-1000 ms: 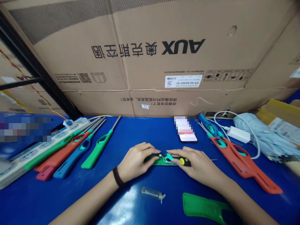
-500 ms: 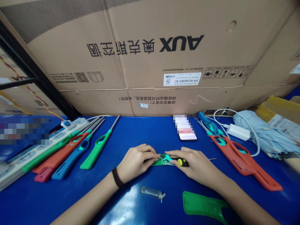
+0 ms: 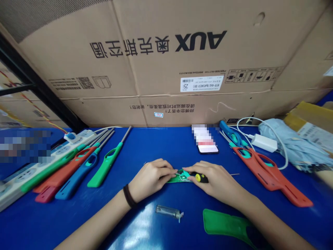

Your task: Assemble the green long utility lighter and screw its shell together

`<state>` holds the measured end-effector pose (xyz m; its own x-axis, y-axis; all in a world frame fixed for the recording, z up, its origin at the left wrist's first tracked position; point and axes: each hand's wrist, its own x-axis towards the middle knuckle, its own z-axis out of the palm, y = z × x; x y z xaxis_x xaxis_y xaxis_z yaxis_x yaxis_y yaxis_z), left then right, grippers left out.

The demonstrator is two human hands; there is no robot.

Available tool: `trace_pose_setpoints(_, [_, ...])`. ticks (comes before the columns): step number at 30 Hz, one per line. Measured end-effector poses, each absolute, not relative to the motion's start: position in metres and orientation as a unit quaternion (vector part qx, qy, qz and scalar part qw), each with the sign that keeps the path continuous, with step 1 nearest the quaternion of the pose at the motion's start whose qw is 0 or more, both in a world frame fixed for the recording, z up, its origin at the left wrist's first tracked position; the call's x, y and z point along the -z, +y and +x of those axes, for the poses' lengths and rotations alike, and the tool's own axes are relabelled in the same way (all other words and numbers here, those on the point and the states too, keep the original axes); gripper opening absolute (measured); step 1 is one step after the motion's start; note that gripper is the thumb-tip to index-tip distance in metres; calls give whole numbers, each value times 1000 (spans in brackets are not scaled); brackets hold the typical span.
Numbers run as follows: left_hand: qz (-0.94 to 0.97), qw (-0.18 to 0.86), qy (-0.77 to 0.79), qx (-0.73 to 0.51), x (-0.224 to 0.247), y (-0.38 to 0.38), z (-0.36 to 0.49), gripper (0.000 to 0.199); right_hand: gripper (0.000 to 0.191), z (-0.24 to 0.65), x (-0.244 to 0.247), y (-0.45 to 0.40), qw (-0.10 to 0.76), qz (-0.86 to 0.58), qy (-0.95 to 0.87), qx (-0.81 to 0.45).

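An opened green stick lighter [image 3: 173, 180] lies on the table between my hands, with white wires and a teal trigger piece [image 3: 185, 174] showing inside. My left hand [image 3: 153, 176] is closed on its left end, fingertips pinched at a small dark part. My right hand [image 3: 217, 180] is closed round a black-and-yellow screwdriver [image 3: 202, 178], whose thin shaft sticks out to the right behind the hand. Its thumb and index finger also touch the teal piece. Nearer me lie a clear fuel tank [image 3: 168, 211] and a loose green shell half [image 3: 225, 222], partly shaded by my right forearm.
At left, several stick lighters, including a green one [image 3: 104, 166] and a blue one [image 3: 75, 178], lie by a white power strip [image 3: 28, 173]. Orange lighters [image 3: 265, 173], a white charger [image 3: 264, 143] and blue cloth [image 3: 288, 146] are at right. Behind stand a phone [image 3: 208, 148] and large carton [image 3: 156, 76].
The view has tilted slightly. Both hands keep their places at the green lighter, with only tiny finger shifts around the teal piece.
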<state>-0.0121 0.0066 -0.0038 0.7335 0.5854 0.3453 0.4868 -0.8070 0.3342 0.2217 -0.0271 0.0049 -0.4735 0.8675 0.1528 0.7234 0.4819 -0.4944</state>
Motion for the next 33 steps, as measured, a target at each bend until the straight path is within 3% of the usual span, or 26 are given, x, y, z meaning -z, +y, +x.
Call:
trace_pose_setpoints(8, [900,193,295,-255,6,8,-11,19,30,218,-2,-29,192,-472,-843,-172])
trace_pose_setpoints(13, [912,189,276,-239,4,7,-10,22,25,215,-2,-30,180,-477,-840,-186])
trace_pose_setpoints(18, [921,169,273,-219,3,6,-10,23,33,228,-11,-27,172,-475,-835,-217])
trace_pose_setpoints(24, [925,159,271,-212,3,7,-11,25,13,236,-18,-24,168,-495,-825,-214])
trace_pose_setpoints(33, [915,178,274,-235,5,7,-11,22,14,233,-20,-24,156,-488,-835,-201])
